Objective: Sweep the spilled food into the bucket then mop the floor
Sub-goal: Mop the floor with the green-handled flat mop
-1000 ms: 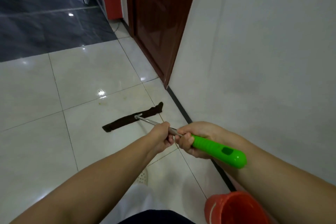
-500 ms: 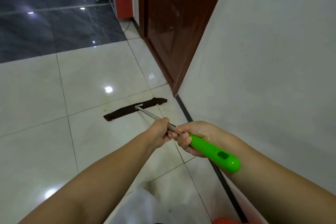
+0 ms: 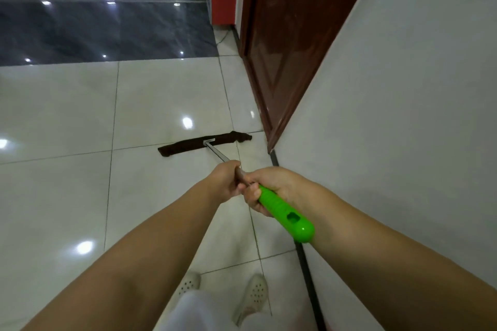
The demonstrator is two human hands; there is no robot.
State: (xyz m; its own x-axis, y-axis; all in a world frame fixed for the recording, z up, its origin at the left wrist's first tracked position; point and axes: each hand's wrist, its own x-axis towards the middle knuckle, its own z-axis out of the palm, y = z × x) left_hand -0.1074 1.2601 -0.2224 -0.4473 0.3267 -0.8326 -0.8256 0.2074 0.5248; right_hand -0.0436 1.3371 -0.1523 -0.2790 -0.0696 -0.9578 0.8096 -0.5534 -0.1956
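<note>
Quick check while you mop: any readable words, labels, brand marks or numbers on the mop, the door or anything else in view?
None can be read.
Mop handle: plain green, only a hanging hole, no print visible.
Mop head: dark cloth, no label showing.
Door: bare brown panels, no sign or number.
Wall and floor tiles: unmarked.
Both hands, left hand and right hand, cover part of the pole.

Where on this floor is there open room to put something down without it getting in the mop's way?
The pale tiles left of the mop head, up to the dark floor, lie bare, as does the patch left of the left hand. It is crowded by the wall: mop head, brown door, right hand on the green handle, and both shoes below.
</note>
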